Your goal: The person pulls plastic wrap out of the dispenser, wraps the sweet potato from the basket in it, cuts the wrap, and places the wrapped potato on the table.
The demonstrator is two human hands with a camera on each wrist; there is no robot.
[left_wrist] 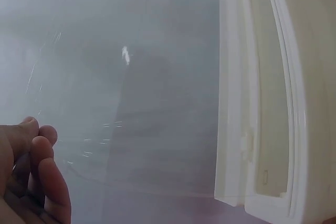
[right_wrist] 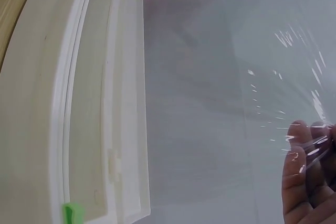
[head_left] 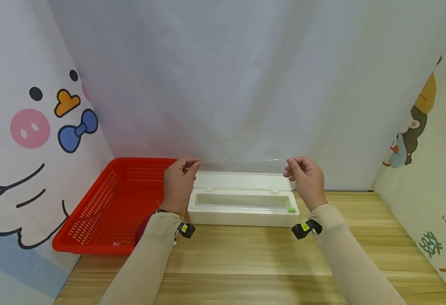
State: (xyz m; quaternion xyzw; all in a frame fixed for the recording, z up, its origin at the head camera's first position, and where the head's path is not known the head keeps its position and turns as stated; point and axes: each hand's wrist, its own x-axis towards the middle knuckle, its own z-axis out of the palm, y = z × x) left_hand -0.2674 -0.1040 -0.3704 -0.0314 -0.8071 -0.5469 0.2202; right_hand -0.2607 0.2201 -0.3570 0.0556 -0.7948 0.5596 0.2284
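A sheet of clear cling film (head_left: pixel 242 160) is stretched between my two hands, showing mostly as glints and creases. My left hand (head_left: pixel 179 186) pinches its left side between thumb and fingers. On the other side, my right hand (head_left: pixel 308 180) pinches the film, which gathers into folds at the fingertips (right_wrist: pixel 297 129). Below and between the hands sits a long white cling film dispenser box (head_left: pixel 242 219) with its lid (head_left: pixel 242 181) raised at the back. A small green slider (head_left: pixel 291 210) is at the right end of its front rim.
A red plastic basket (head_left: pixel 89 207) stands left of the box, partly behind my left arm. A dark red round thing (head_left: pixel 142 228) shows in it, mostly hidden by the sleeve. Wood-grain table (head_left: pixel 238 254) lies in front; a pale curtain (head_left: pixel 223 84) hangs behind.
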